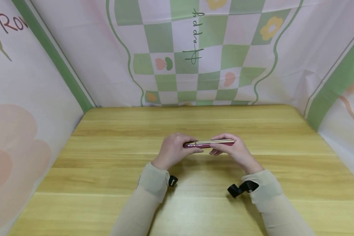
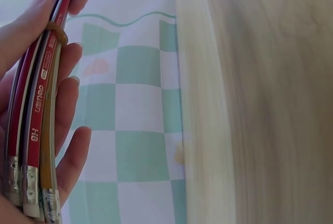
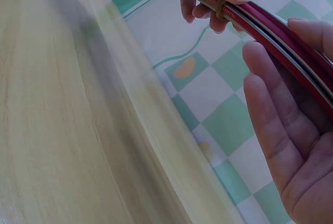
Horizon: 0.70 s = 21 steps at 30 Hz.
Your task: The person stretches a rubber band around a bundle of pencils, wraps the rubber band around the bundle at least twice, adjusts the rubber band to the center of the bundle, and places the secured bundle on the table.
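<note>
Several pencils (image 1: 207, 144), red, gold and dark striped, lie together as one bundle raised over the table. A brown rubber band (image 2: 58, 33) circles them. My left hand (image 1: 174, 150) holds the end with the metal ferrules and erasers, its thumb on one side and fingers on the other, close by the band. Toward the opposite end, my right hand (image 1: 238, 151) grips the bundle between thumb and fingers; two of its fingers (image 3: 270, 115) stretch out beneath. White "HB" lettering shows on a red pencil (image 2: 39, 102) in the left wrist view. The tips are hidden in the right wrist view.
Under both hands is a wood-grain table (image 1: 106, 196). A white and green checkered cloth (image 1: 186, 78) hangs along its back edge, with printed cloth panels (image 1: 23, 98) at the sides. A black wrist mount (image 1: 239, 189) sticks out from the right sleeve.
</note>
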Each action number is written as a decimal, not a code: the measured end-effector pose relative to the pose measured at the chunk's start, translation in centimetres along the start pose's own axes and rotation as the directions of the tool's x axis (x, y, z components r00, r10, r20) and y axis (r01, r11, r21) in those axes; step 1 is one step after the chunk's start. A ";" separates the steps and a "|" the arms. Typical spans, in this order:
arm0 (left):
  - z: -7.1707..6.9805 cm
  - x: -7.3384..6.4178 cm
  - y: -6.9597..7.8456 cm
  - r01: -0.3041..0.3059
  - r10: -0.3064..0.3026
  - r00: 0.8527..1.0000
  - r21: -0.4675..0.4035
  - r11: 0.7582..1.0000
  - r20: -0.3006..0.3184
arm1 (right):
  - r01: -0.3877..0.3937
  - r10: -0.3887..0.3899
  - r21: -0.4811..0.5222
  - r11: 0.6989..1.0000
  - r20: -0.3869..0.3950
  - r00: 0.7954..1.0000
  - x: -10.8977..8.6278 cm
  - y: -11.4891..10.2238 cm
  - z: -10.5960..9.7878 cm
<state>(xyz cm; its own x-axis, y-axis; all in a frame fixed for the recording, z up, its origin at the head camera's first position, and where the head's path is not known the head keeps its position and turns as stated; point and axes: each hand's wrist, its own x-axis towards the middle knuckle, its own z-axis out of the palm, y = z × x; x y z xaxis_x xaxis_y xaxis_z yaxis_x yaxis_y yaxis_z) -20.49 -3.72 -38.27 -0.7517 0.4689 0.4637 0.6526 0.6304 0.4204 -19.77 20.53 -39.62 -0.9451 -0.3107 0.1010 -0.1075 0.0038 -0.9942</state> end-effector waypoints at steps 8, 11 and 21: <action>0.0 -0.1 0.1 -0.002 0.002 1.000 0.027 1.000 0.002 | 0.012 -0.012 -0.003 1.000 0.014 1.000 0.1 0.2 0.3; 0.1 -0.1 0.1 -0.023 0.022 1.000 0.046 0.999 0.014 | 0.020 -0.020 -0.003 1.000 0.017 1.000 0.1 0.3 0.5; 0.3 0.0 0.1 -0.041 0.040 0.999 0.038 0.998 0.032 | 0.016 -0.016 0.006 1.000 0.013 1.000 0.1 0.5 0.6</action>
<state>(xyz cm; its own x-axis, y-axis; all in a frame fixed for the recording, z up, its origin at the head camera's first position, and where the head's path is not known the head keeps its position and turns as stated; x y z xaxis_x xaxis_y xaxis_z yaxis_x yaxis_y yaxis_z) -20.42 -3.52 -38.46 -0.7277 0.5136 0.4546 0.6790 0.6334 0.3712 -19.76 19.91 -40.09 -0.9391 -0.3234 0.1164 -0.1205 -0.0073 -0.9927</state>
